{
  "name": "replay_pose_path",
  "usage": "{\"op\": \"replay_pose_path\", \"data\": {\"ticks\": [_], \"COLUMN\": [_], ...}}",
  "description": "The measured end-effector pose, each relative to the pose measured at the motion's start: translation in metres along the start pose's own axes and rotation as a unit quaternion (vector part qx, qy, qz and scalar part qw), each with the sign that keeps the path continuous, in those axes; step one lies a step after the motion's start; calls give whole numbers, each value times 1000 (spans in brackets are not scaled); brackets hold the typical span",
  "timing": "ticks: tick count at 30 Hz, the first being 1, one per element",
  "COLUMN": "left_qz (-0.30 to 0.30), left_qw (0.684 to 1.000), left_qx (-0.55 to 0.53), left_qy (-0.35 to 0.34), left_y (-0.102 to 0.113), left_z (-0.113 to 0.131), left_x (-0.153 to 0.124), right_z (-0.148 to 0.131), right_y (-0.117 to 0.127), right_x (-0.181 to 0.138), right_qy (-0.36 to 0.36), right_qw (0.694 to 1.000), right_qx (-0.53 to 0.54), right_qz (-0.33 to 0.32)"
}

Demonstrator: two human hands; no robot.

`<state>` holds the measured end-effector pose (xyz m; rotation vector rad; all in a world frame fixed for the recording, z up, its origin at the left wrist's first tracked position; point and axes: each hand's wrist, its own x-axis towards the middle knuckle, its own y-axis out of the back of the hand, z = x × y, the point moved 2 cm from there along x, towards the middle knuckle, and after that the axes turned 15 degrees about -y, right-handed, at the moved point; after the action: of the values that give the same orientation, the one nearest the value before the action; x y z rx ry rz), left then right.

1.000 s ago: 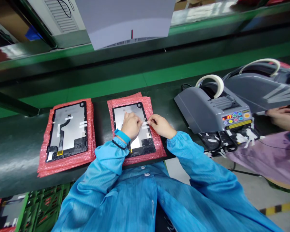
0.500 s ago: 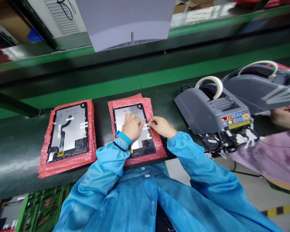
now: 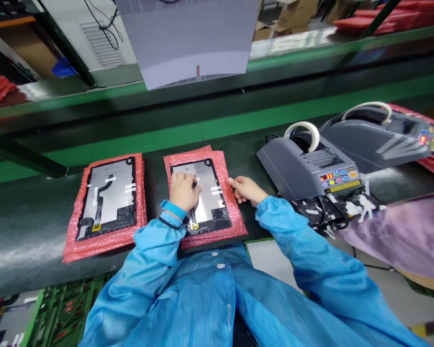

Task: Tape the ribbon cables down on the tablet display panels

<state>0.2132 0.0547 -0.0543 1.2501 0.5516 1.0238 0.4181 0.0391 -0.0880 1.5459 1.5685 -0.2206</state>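
Note:
A tablet back panel [image 3: 210, 193] with grey metal and a black frame lies on a stack of red bubble-wrap sheets [image 3: 235, 212] in front of me. My left hand [image 3: 183, 191], fingers curled, presses down on the panel's left half. My right hand [image 3: 246, 189] rests at the right edge of the red wrap, off the panel, fingers loosely curled; I see nothing in it. White tape strips cross the panel. A second panel [image 3: 110, 196] with tape strips lies on another red stack to the left.
A grey tape dispenser [image 3: 307, 166] with coloured buttons and a white tape roll stands at the right, a second one [image 3: 376, 135] behind it. A purple sleeve [image 3: 401, 236] lies at the right edge. A green crate [image 3: 54, 313] sits below the bench.
My right hand has let go of the tape on the panel and slid right to the wrap's edge. My left hand moved up and left on the panel. The neighbour's hand has left view.

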Motion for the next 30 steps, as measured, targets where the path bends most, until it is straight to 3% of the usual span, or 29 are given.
{"op": "replay_pose_path", "data": {"ticks": [3,5,8,10,14,19,26,30], "left_qz": [49,28,-34,-46,-72,-119,-115,-102], "left_qw": [992,985,985,987,983,978,978,980], "left_qx": [49,63,32,16,38,95,143,145], "left_qy": [106,158,163,153,162,145,98,95], "left_y": [13,13,5,1,4,10,4,6], "left_z": [-24,-35,-40,-39,-30,-14,-6,-6], "left_x": [-33,-52,-65,-66,-66,-73,-74,-76], "right_z": [0,-5,-12,-14,-13,-8,-5,-3], "right_y": [-3,-8,-17,-21,-27,-32,-41,-39], "right_x": [-3,-9,-16,-15,4,19,8,9], "right_qy": [82,155,236,231,161,174,195,178], "right_qw": [987,964,933,937,963,965,933,941], "right_qx": [-90,-131,-102,-42,48,117,134,103], "right_qz": [109,174,251,259,210,159,271,271]}}
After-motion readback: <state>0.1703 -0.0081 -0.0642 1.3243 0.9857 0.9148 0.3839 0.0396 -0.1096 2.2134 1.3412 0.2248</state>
